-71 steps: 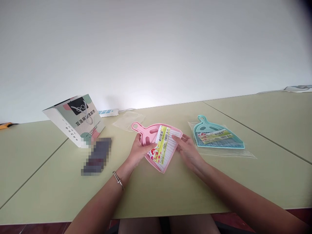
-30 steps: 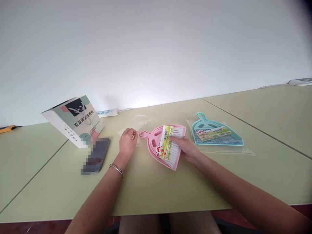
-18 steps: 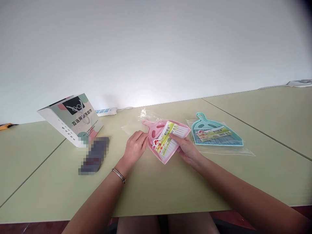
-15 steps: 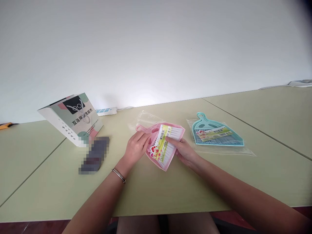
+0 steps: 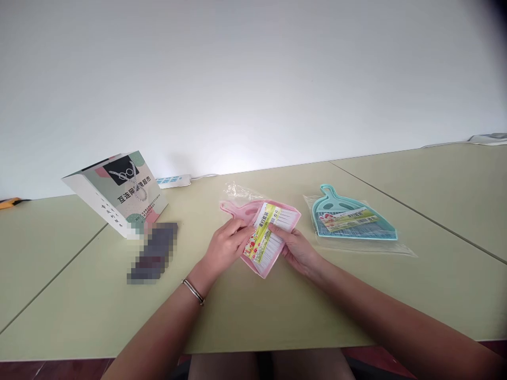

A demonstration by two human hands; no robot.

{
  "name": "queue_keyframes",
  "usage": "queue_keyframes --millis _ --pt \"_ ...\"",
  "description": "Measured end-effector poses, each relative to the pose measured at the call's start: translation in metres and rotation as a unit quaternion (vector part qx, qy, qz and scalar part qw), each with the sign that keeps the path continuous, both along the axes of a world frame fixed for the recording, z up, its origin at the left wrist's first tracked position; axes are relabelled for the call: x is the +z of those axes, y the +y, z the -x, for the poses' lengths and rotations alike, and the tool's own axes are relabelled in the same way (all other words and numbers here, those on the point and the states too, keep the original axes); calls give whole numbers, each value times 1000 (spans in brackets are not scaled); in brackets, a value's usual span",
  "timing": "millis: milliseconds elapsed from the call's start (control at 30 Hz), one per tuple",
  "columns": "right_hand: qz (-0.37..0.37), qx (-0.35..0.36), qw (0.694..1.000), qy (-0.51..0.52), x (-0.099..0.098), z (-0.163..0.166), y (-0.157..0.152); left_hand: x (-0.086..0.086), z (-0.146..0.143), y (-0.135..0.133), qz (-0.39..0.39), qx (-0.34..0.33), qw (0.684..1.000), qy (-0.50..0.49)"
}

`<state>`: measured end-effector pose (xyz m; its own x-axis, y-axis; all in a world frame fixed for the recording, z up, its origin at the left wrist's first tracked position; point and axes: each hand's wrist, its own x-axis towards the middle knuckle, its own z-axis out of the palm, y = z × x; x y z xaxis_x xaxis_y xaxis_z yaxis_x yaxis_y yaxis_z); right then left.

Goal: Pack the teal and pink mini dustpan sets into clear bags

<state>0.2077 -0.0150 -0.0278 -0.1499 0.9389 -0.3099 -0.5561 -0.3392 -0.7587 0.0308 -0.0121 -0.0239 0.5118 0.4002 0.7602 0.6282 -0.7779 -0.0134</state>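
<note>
A pink dustpan (image 5: 244, 212) with a small brush (image 5: 280, 232) nested in it is held above the front middle of the table. A yellow-green label card (image 5: 263, 232) lies across the brush. My right hand (image 5: 299, 252) grips the pan's right edge, thumb on the card and fingers underneath. With curled fingers, my left hand (image 5: 227, 245) holds the pan's left side, fingertips at the card's edge; exactly what they pinch is partly hidden. Clear plastic wrapping (image 5: 240, 191) shows behind the pan's handle. A turquoise dustpan set (image 5: 352, 219) lies to the right in a clear bag.
A paper gift bag (image 5: 122, 192) with rope handles stands tilted at the left. In front of it lies a dark pixelated object (image 5: 152, 256). A white power strip (image 5: 174, 181) sits against the wall (image 5: 253, 95). An orange tool (image 5: 10, 203) is at the far left.
My left hand has shifted slightly right and down, from near the handle to the label card's left edge. My right hand keeps its grip on the pan.
</note>
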Motion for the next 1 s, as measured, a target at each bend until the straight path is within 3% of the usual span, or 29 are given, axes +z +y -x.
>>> queue_keyframes --millis 167,233,300,367,433,500,533,567,633,767,900,1000 --pt "-4 -7 999 43 -4 -3 3 4 0 -7 -1 -18 1000 21" --pt "7 -47 997 63 -6 -5 7 6 2 -9 -11 29 998 -51" --pt "11 -77 994 76 -6 -6 9 8 3 -10 24 107 973 -203" --pt "0 -82 993 82 -5 -5 8 9 3 -8 144 161 894 -392" --pt "-10 -79 993 85 -5 -3 7 9 0 -4 330 147 766 -531" --pt "-7 -80 993 84 -5 -1 5 6 -7 -2 504 69 647 -568" --pt "-2 -85 993 84 -6 0 5 4 -12 -2 562 20 613 -556" --pt "3 -89 992 85 -7 0 5 1 -17 -4 597 -24 597 -535" --pt "7 -101 991 88 -8 1 6 -7 -26 -8 617 -72 604 -499" --pt "2 -102 992 77 -9 2 7 -19 -34 -13 604 -59 602 -519" --pt "-5 -83 996 30 -10 -2 10 -14 -28 -11 612 -73 564 -549" --pt "-19 -129 991 -37 -13 -12 19 -7 -22 -9 625 -82 555 -542"
